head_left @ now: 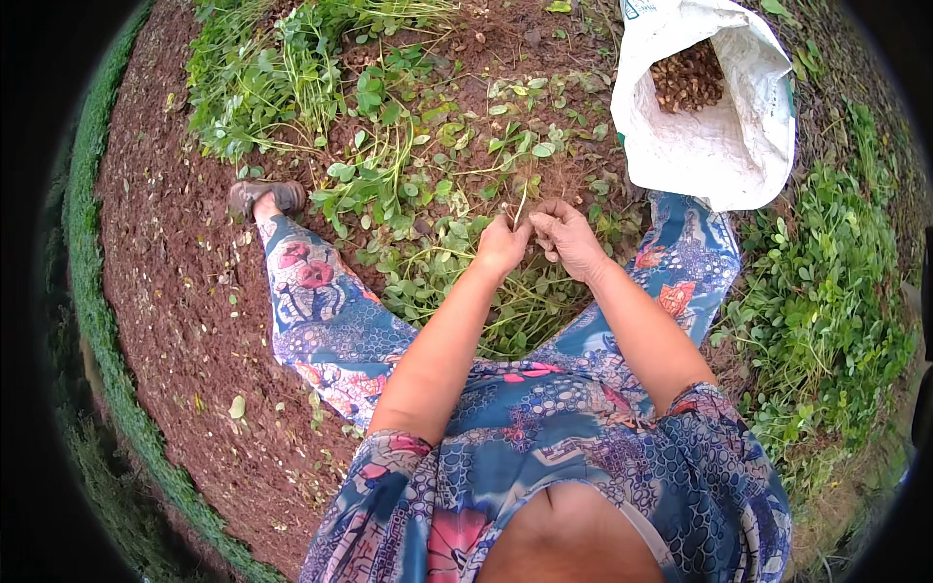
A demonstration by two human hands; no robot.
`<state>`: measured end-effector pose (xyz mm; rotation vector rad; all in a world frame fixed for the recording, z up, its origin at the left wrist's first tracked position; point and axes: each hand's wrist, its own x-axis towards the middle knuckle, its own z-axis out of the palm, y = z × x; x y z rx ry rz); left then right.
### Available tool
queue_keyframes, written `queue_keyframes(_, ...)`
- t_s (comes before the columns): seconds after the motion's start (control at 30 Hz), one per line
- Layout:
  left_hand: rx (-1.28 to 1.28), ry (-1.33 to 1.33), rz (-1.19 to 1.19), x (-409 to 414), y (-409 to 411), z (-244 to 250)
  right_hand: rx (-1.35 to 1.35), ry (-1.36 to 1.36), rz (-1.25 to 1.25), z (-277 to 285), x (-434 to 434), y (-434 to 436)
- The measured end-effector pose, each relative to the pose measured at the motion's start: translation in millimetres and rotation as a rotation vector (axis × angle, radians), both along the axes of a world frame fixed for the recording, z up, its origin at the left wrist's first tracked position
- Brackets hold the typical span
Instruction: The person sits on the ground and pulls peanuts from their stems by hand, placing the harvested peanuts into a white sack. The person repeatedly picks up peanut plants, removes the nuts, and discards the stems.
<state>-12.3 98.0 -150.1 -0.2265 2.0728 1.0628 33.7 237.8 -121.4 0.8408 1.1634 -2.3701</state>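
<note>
My left hand (503,244) grips a pale peanut plant stem (521,202), which sticks up past the thumb. Close beside it, my right hand (567,237) has its fingers curled in, soil on the skin. Whether anything sits between those fingers is hidden. Fine brown roots (550,182) spread just beyond both hands. Under the wrists, between my legs, lies a heap of leafy green peanut plants (503,313). A white woven sack (685,160) stands at the far right with its mouth wide, and brown peanut pods (689,79) show inside.
Pulled peanut plants (291,80) lie in a pile at the upper left, more (824,284) at the right. Bare reddish soil (197,277) with scattered leaves stretches left to a green plant row (98,291). My outstretched leg ends in a brown shoe (266,197); the other reaches the sack.
</note>
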Motion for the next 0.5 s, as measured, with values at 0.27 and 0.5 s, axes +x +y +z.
queue_keyframes(0.27, 0.182, 0.006, 0.278, 16, -36, 27, 0.909, 0.269, -0.148, -7, 4, 39)
queue_keyframes(0.5, 0.771, -0.231, 0.368, 22, -57, 55, 0.201, 0.213, 0.129, 71, 21, 27)
